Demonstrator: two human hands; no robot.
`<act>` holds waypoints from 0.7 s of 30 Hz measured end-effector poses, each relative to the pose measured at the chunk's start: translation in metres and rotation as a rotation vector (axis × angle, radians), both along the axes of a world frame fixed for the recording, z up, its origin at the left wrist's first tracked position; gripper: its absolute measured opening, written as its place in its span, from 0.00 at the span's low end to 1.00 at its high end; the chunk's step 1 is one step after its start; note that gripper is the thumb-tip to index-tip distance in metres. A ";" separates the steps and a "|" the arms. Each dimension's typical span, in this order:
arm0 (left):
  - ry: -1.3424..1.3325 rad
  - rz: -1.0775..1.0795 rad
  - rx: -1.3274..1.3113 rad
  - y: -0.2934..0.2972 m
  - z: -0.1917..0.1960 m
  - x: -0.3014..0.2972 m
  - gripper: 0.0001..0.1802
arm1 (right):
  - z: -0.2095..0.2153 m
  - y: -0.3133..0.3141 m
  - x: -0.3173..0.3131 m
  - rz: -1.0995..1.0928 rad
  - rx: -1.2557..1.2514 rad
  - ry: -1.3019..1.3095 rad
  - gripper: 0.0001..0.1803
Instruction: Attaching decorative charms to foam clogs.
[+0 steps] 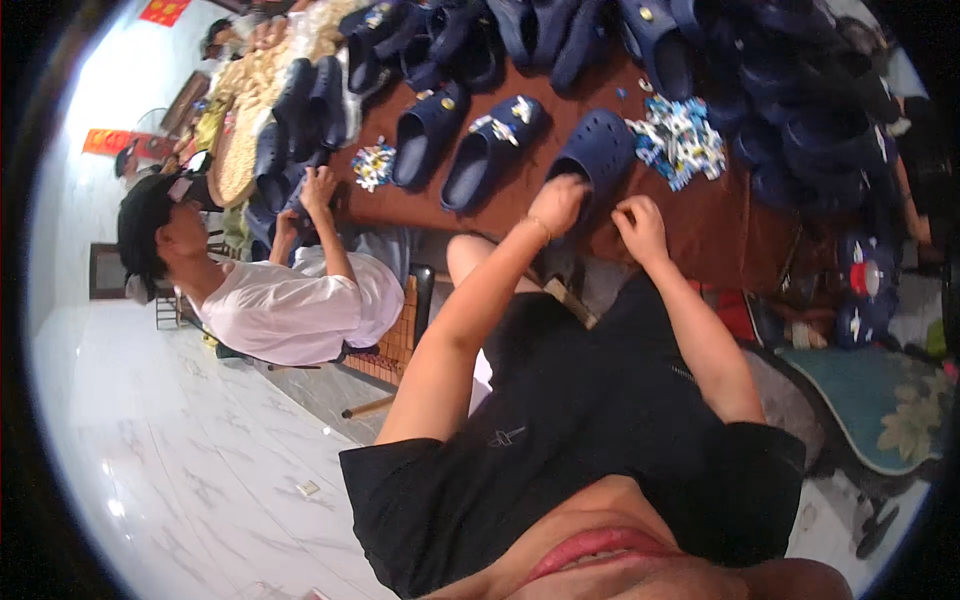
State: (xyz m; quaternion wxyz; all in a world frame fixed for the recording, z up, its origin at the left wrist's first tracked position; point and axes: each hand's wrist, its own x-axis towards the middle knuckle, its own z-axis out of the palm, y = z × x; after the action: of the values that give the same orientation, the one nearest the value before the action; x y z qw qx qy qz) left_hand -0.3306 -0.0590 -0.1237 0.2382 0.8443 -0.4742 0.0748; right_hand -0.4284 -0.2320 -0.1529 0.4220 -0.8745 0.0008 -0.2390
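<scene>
A navy clog [603,140] with a holed toe lies on the brown-covered table, its toe pointing away from me. My left hand [558,203] is closed on the left rim of its foot opening, fingertips partly hidden inside. Just right of the clog's heel, my right hand [640,228] is apart from it with curled fingers; anything small between them is too hard to see. Beyond that hand lies a heap of small white, blue and yellow shoe charms [680,140]. To the left, another navy clog [490,155] carries white charms on its toe, beside a further navy clog [428,135].
Rows of navy clogs [570,40] line the far side, and more are stacked at the right [830,130]. A smaller charm heap [373,165] lies at the left. A seated person in a white shirt [300,305] works at my left. The brown tablecloth [710,220] hangs in front.
</scene>
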 end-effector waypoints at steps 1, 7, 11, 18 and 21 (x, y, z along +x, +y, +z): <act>0.045 -0.038 -0.105 0.010 0.004 -0.004 0.13 | 0.000 0.000 0.000 -0.010 -0.012 -0.013 0.13; 0.003 0.703 -0.531 0.064 0.032 0.008 0.09 | 0.025 0.009 0.009 -0.126 0.106 0.327 0.44; 0.253 0.889 -0.317 0.079 0.019 0.051 0.21 | 0.048 0.013 0.016 -0.044 0.147 0.536 0.50; 0.354 0.788 -0.095 0.073 0.002 0.085 0.22 | 0.051 0.032 0.029 0.004 0.060 0.555 0.51; 0.296 0.806 -0.253 0.074 0.024 0.077 0.20 | 0.045 0.036 0.036 0.036 0.080 0.490 0.51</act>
State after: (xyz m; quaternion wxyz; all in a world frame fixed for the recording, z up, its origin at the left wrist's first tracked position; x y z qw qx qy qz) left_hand -0.2534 0.0154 -0.1001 0.3567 0.9275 -0.0552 0.0976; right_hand -0.3926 -0.1958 -0.1076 0.4477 -0.8888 0.0971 -0.0123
